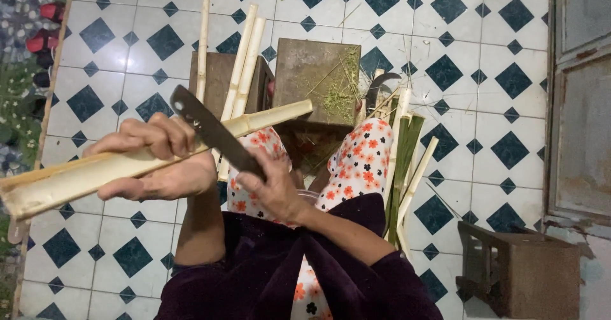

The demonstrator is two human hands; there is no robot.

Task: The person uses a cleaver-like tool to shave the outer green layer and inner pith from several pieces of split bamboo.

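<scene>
Seen from above, seated person in dark purple velvet sleeves (pixel 280 275) and white trousers with orange flower print (pixel 359 161); left hand (pixel 156 161) closed around a long split length of pale bamboo (pixel 95 170), fingers curled over its upper edge, thumb side beneath; the bamboo runs from the lower left edge of view, tilted up to the right, its far end (pixel 299 108) reaching over the knees; right hand (pixel 273 189) gripping the handle of a dark, broad-bladed chopping knife (pixel 207 129); blade lies across the bamboo just beside the left hand's fingers, tip pointing up and left, touching or nearly touching the cane, cannot tell which; to the right of the right knee, a bundle of green and pale bamboo strips (pixel 404 161) leaning on the floor; beyond the knees, a worn square wooden block (pixel 315 78) littered with green shavings; a curved dark blade (pixel 380 84) rests just beside its right edge; left of the block, a brown wooden stool (pixel 219 78) with several pale bamboo slats (pixel 245 59) lying over it; lower right, another brown wooden stool (pixel 522 272); floor of white tiles with dark blue diamonds (pixel 445 71); red sandals (pixel 44 40) at the far left edge.
</scene>
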